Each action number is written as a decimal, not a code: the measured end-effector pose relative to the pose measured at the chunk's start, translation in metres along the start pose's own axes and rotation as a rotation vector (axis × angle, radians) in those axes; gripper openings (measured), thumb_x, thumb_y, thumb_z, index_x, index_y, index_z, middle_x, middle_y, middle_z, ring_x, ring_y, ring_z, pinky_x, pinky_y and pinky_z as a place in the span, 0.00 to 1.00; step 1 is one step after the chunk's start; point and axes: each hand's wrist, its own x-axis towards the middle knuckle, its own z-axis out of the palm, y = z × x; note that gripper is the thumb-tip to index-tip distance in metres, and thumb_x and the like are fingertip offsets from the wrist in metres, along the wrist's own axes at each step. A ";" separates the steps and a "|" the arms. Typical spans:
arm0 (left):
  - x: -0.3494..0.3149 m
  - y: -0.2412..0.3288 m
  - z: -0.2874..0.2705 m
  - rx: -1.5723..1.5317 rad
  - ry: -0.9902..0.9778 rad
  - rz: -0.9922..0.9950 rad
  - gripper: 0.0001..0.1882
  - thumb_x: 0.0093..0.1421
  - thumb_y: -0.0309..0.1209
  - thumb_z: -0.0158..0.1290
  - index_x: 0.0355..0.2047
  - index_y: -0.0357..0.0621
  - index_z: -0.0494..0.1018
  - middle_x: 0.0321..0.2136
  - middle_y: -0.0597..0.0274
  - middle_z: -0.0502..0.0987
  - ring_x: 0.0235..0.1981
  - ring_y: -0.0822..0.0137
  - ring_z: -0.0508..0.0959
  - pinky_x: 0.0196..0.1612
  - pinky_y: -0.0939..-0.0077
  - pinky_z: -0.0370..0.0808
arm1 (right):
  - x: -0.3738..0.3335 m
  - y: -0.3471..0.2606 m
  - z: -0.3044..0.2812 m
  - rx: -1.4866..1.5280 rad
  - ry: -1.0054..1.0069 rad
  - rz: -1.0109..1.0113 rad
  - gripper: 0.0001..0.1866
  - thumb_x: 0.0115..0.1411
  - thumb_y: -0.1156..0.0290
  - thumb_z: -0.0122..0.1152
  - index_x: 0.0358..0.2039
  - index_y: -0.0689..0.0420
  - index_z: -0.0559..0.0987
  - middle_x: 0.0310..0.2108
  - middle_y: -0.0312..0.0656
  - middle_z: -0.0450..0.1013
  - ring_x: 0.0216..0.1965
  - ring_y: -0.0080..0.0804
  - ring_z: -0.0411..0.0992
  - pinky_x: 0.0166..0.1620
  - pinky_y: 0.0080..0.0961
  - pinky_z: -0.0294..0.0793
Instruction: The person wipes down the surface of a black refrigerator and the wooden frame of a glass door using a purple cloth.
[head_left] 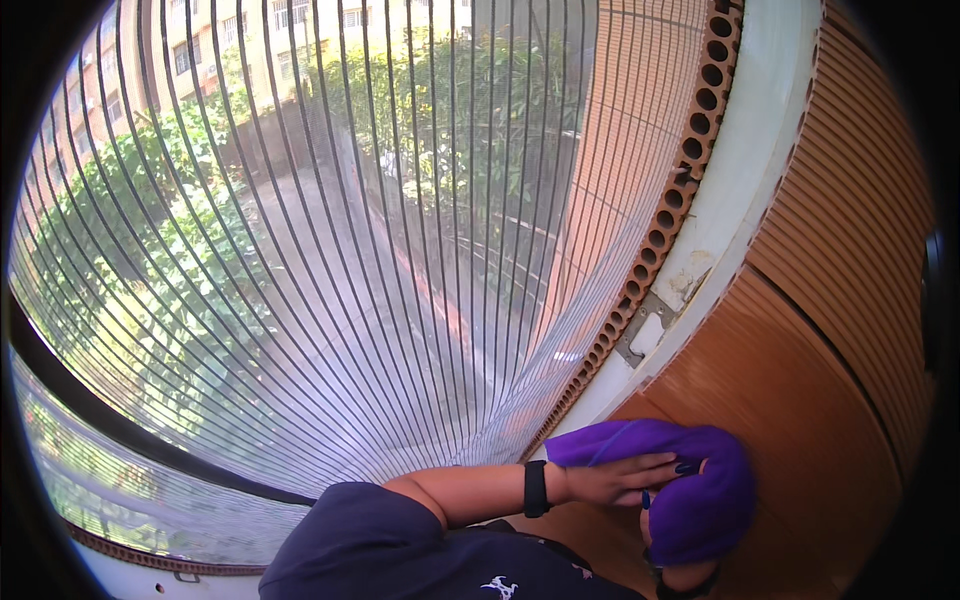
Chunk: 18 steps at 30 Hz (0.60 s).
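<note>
Your left hand (625,480) lies flat, fingers stretched out, on a purple cloth (700,490) and presses it against the ribbed orange-brown wall panel (800,380), low at the right of the view. A black band (537,488) sits on that wrist. Your right hand (672,572) is almost wholly hidden under the cloth's lower fold, so you cannot tell its grip; only its wrist shows, also with a dark band. Just left of the cloth run a white frame strip (745,170) and a window grille of thin bars (330,250), with trees and buildings beyond.
</note>
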 end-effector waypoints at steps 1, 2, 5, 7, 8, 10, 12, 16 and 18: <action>-0.002 0.000 0.001 0.099 0.012 0.030 0.26 0.52 0.38 0.50 0.52 0.49 0.62 0.51 0.60 0.61 0.51 0.61 0.64 0.53 0.69 0.61 | -0.001 -0.001 0.002 0.018 -0.020 0.004 0.23 0.51 0.63 0.47 0.45 0.64 0.65 0.43 0.53 0.62 0.44 0.46 0.62 0.47 0.38 0.60; -0.005 0.000 0.002 0.199 0.024 0.061 0.25 0.52 0.39 0.50 0.51 0.50 0.62 0.52 0.61 0.61 0.51 0.62 0.63 0.53 0.68 0.60 | 0.001 -0.003 0.004 0.037 -0.032 0.000 0.22 0.51 0.63 0.47 0.44 0.63 0.65 0.43 0.53 0.63 0.43 0.45 0.62 0.47 0.38 0.61; -0.015 0.001 0.003 0.288 0.008 0.046 0.25 0.53 0.40 0.49 0.51 0.51 0.62 0.52 0.62 0.61 0.53 0.63 0.61 0.54 0.69 0.59 | 0.003 -0.003 0.006 0.076 -0.063 -0.031 0.21 0.51 0.63 0.47 0.44 0.62 0.66 0.42 0.51 0.64 0.42 0.43 0.63 0.46 0.37 0.62; -0.017 -0.004 0.005 0.270 0.003 0.051 0.24 0.53 0.39 0.50 0.51 0.50 0.63 0.51 0.62 0.62 0.51 0.62 0.63 0.53 0.68 0.61 | 0.002 -0.003 0.004 0.083 -0.056 -0.042 0.20 0.51 0.64 0.47 0.43 0.61 0.67 0.41 0.50 0.65 0.41 0.42 0.64 0.45 0.36 0.63; -0.016 -0.007 0.006 0.259 -0.005 0.050 0.24 0.52 0.38 0.50 0.50 0.50 0.63 0.50 0.62 0.62 0.49 0.61 0.65 0.51 0.67 0.63 | 0.002 -0.004 0.001 0.087 -0.046 -0.054 0.20 0.52 0.64 0.47 0.43 0.61 0.67 0.41 0.50 0.65 0.41 0.41 0.64 0.45 0.35 0.63; -0.006 -0.006 0.016 0.233 0.050 0.093 0.24 0.52 0.38 0.51 0.50 0.50 0.63 0.48 0.62 0.64 0.46 0.61 0.67 0.49 0.67 0.65 | -0.001 -0.004 -0.008 0.075 -0.012 -0.048 0.19 0.52 0.64 0.47 0.43 0.60 0.67 0.40 0.49 0.66 0.40 0.40 0.65 0.44 0.34 0.64; -0.006 -0.009 0.023 0.277 0.070 0.105 0.24 0.50 0.38 0.52 0.48 0.49 0.65 0.45 0.60 0.66 0.41 0.61 0.70 0.44 0.68 0.68 | 0.011 -0.001 -0.013 0.117 0.013 -0.112 0.18 0.52 0.64 0.47 0.42 0.59 0.68 0.39 0.48 0.66 0.39 0.38 0.66 0.43 0.33 0.65; -0.013 0.009 0.011 0.408 0.000 0.148 0.22 0.50 0.33 0.54 0.46 0.44 0.67 0.43 0.63 0.69 0.41 0.64 0.70 0.43 0.74 0.69 | 0.021 -0.014 -0.027 0.201 0.033 -0.265 0.17 0.52 0.65 0.47 0.42 0.58 0.69 0.38 0.46 0.68 0.38 0.36 0.68 0.42 0.32 0.67; -0.008 0.021 0.021 0.677 -0.144 0.332 0.17 0.51 0.39 0.51 0.41 0.49 0.71 0.45 0.66 0.68 0.48 0.63 0.65 0.49 0.70 0.64 | -0.009 0.013 -0.010 0.000 0.170 -0.275 0.20 0.51 0.64 0.48 0.44 0.59 0.68 0.41 0.46 0.67 0.40 0.39 0.67 0.44 0.30 0.66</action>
